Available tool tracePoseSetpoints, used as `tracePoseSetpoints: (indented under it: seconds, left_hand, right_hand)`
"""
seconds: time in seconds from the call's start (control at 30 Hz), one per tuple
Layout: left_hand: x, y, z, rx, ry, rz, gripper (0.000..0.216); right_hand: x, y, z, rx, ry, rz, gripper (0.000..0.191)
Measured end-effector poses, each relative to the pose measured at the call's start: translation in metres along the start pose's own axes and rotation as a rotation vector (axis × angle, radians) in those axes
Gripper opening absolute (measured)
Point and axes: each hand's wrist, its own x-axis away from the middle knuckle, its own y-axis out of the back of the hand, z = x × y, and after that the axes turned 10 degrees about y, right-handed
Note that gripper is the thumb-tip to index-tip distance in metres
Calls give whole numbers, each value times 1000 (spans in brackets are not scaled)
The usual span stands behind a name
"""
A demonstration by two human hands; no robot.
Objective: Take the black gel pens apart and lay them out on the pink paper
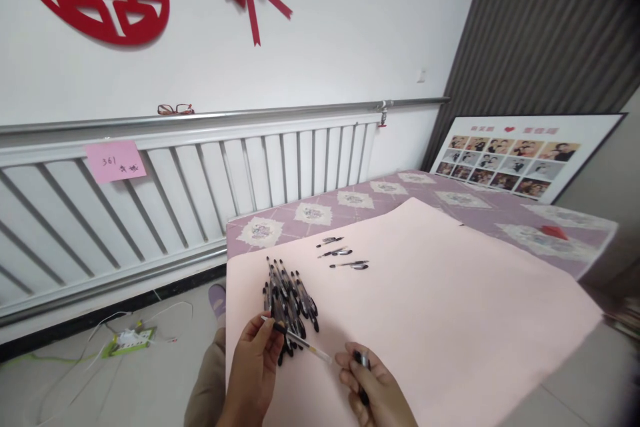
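Note:
My left hand pinches a gel pen with a black grip and a clear barrel. The pen has no cap on it, and its far end points toward my right hand. The fingers of that hand are closed around a short black piece with a silvery part, which looks like a pen cap; they partly cover it. Just beyond my left hand lies a heap of black-capped pens. Farther back, several more pens and dark pen parts lie in small groups.
A pale pink sheet covers much of the table, over a purple patterned cloth. A white radiator runs along the wall, with glasses on the pipe above. A photo board leans at back right. A power strip lies on the floor.

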Motion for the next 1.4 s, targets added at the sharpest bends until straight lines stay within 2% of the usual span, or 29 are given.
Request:
tracePoseSetpoints:
  seconds: [0.23,0.53,0.67,0.77,0.9,1.0,1.1,1.4]
  left_hand:
    - [-4,6,4,30,14,-33,12]
    - [-7,7,10,68,38,-31,14]
    - [-6,8,12,89,68,-12,13]
    - [-5,7,14,90,71,14,12]
    - [-4,6,14,82,62,20,14]
    - [-3,6,14,80,55,27,13]
    - [-1,5,13,76,51,30,12]
    - [1,2,12,97,27,7,13]
  right_hand:
    - [-5,0,-10,111,52,61,32]
    - [8,-5,2,121,70,153,29]
    - [8,-4,2,163,102,157,30]
    - [9,-3,3,302,138,133,30]
    - [11,-6,8,468,270,127,29]
    - [11,-7,10,497,357,148,20]
    - [10,-6,10,539,377,184,15]
    - [11,-5,12,559,406,167,16]
